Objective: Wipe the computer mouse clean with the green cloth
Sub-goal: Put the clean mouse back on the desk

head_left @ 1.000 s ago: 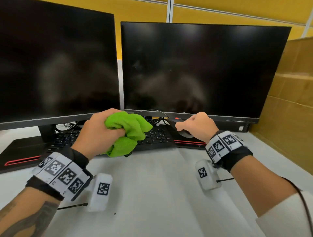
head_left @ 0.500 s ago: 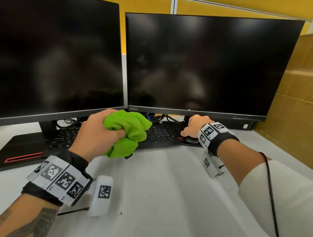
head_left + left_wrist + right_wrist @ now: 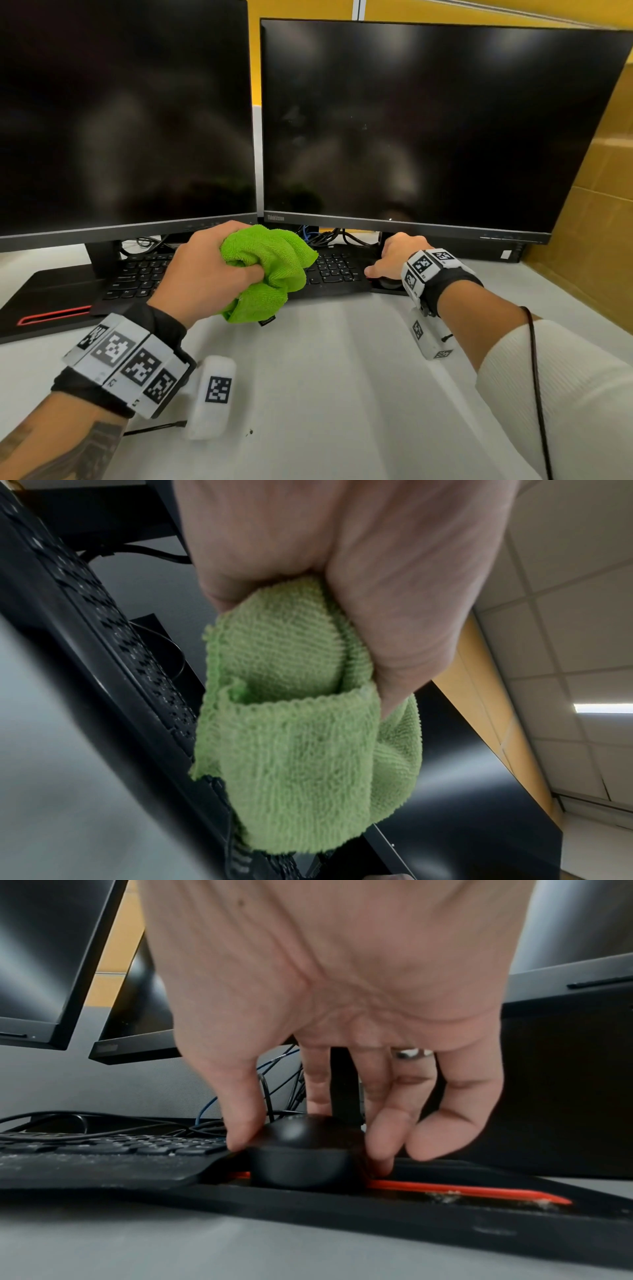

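The right hand [image 3: 342,1042], which a second ago held the computer mouse [image 3: 304,1153] aloft, now pinches it on the monitor base [image 3: 445,1213], wiping apparently finished, while the left hand's [image 3: 209,270] grip bunches the green cloth [image 3: 270,270].

We read one brand only: "ThinkVision", in faint grey letters at the left end of the lower bezel of the right-hand monitor [image 3: 442,126], in the head view. The black-and-white square code markers on the bands around both wrists [image 3: 130,363] carry patterns rather than words, and the tiny characters at their edges are too small for us to make out. The legends on the keys of the black keyboard [image 3: 329,270] and the small white label [image 3: 506,254] on the black unit under the right-hand monitor are likewise too small or too blurred for us to read.
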`<control>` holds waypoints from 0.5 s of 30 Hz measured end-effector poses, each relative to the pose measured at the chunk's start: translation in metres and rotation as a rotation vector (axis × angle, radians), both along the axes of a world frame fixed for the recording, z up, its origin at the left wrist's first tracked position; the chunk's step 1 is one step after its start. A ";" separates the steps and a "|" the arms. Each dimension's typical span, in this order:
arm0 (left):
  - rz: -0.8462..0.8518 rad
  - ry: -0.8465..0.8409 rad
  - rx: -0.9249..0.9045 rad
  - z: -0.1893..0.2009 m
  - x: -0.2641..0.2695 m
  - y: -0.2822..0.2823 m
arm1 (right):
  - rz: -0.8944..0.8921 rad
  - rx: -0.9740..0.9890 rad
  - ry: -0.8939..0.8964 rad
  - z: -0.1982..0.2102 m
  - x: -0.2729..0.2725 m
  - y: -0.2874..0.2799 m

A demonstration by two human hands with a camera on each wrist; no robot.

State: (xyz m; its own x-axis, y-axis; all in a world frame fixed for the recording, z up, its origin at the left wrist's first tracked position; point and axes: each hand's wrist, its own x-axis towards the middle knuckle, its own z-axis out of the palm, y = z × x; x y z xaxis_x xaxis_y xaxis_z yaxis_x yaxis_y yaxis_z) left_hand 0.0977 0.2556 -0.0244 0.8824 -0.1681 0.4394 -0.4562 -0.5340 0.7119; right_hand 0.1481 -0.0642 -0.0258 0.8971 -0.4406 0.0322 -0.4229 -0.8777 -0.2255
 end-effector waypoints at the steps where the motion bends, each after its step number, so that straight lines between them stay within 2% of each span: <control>1: -0.003 0.003 -0.001 0.000 0.000 -0.001 | 0.001 -0.004 0.003 0.001 0.000 0.001; 7: -0.003 0.008 0.006 0.000 0.000 -0.002 | 0.017 -0.068 -0.028 0.018 -0.017 0.009; 11: 0.015 0.022 0.010 0.000 -0.001 -0.006 | 0.124 -0.070 -0.246 0.042 -0.049 0.033; 13: 0.025 0.030 -0.018 0.002 -0.005 -0.010 | 0.335 0.098 -0.379 0.049 -0.066 0.052; 15: 0.037 0.028 -0.046 0.006 -0.009 -0.017 | 0.601 0.394 -0.384 0.051 -0.083 0.073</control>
